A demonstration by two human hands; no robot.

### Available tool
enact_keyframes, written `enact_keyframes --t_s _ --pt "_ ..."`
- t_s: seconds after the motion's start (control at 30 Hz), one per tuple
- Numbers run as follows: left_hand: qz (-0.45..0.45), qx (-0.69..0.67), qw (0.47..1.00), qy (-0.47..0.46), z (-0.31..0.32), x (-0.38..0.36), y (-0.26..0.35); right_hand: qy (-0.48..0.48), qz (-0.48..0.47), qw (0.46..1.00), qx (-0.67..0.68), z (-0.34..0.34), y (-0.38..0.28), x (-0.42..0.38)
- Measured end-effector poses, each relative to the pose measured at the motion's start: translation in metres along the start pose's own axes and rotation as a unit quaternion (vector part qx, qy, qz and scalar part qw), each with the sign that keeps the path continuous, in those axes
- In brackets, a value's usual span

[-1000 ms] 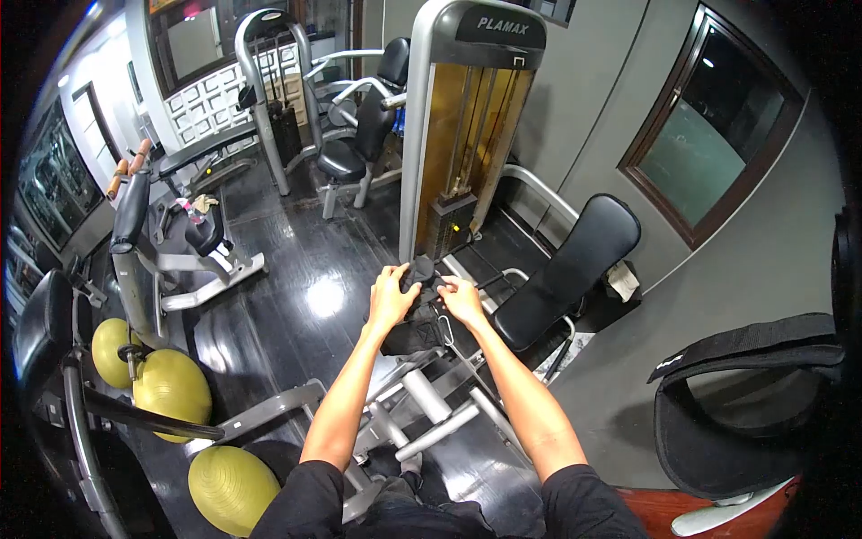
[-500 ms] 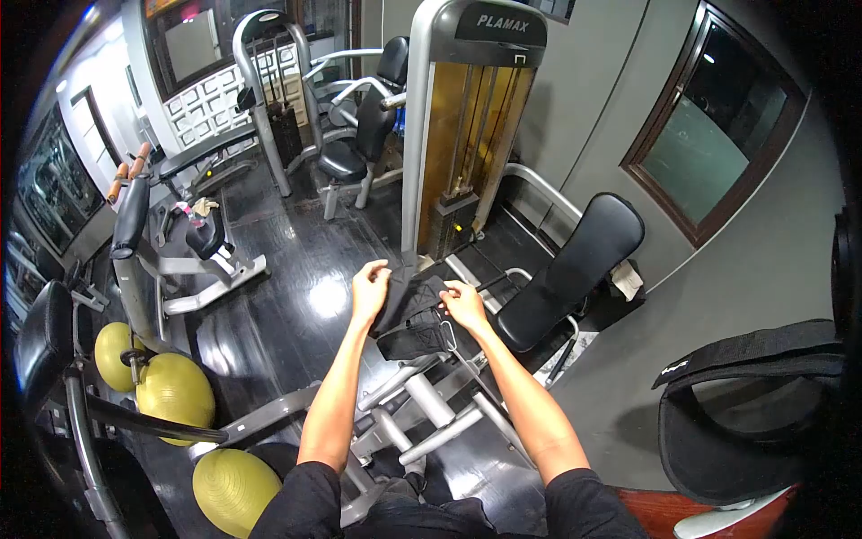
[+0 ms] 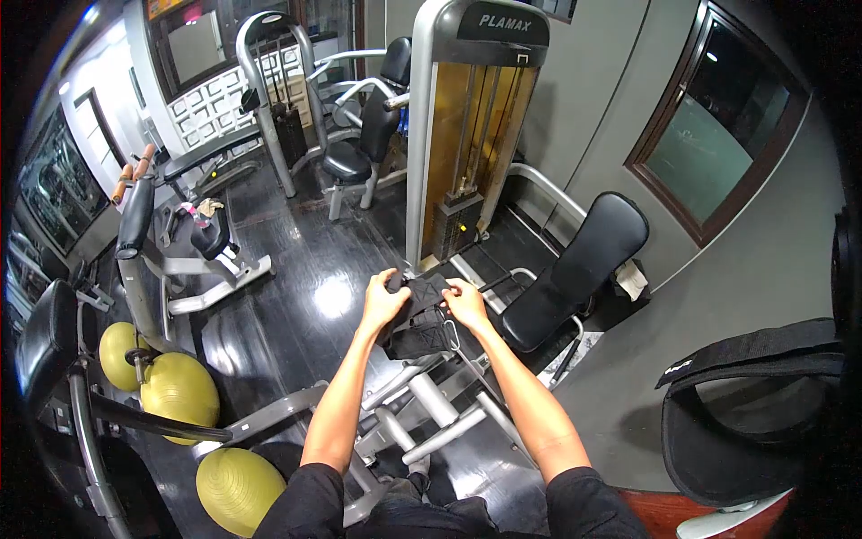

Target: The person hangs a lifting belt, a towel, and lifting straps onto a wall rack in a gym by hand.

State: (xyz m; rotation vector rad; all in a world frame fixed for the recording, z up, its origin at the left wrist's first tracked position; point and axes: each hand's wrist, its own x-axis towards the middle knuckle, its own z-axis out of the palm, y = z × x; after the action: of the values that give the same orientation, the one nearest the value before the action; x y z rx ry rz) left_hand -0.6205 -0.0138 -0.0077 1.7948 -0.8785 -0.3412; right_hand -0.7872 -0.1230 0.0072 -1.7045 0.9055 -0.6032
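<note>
A black webbing strap [image 3: 426,293] with cross stitching is held in front of me, above a grey machine frame [image 3: 431,400]. My left hand [image 3: 383,302] is closed around its left end, thumb over the top. The fingers of my right hand [image 3: 465,304] pinch its right edge. Below the strap hangs a darker black padded part [image 3: 417,338], apparently joined to it. A metal snap hook [image 3: 452,334] dangles beneath my right hand, beside the padded part, with a thin line running down from it.
A weight-stack machine [image 3: 417,144] stands just ahead. To its right is a black padded seat [image 3: 539,314]. Yellow exercise balls [image 3: 180,395] and a padded bench machine [image 3: 135,220] are on the left. A black visor-like item [image 3: 709,440] is close at right.
My left hand has moved slightly right and down and wraps the strap more fully. The strap lies flatter between both hands. My right hand keeps its pinch.
</note>
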Motion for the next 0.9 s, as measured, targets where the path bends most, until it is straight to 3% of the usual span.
enact_keyframes --t_s 0.07,0.27,0.53,0.6,0.77,0.9 --pt "-0.113 -0.128 0.985 0.002 -0.003 0.013 -0.014 0.009 0.000 1.000 -0.003 0.000 0.002 -0.001" --pt "-0.172 -0.323 0.931 0.009 -0.036 0.012 0.003 0.010 -0.007 1.000 -0.020 0.000 0.000 0.000" --pt "-0.191 -0.399 0.896 0.035 -0.054 0.015 -0.012 0.020 -0.019 0.997 -0.071 0.002 0.009 0.005" --pt "-0.183 -0.407 0.892 0.073 -0.061 0.014 -0.010 0.042 -0.053 0.993 -0.092 0.003 0.009 0.004" --pt "-0.149 -0.413 0.895 0.085 -0.082 0.000 0.003 0.023 -0.035 0.996 -0.077 0.003 0.006 0.005" --pt "-0.170 -0.530 0.829 0.058 -0.099 -0.028 0.040 0.059 -0.022 0.987 -0.146 -0.001 -0.006 0.002"
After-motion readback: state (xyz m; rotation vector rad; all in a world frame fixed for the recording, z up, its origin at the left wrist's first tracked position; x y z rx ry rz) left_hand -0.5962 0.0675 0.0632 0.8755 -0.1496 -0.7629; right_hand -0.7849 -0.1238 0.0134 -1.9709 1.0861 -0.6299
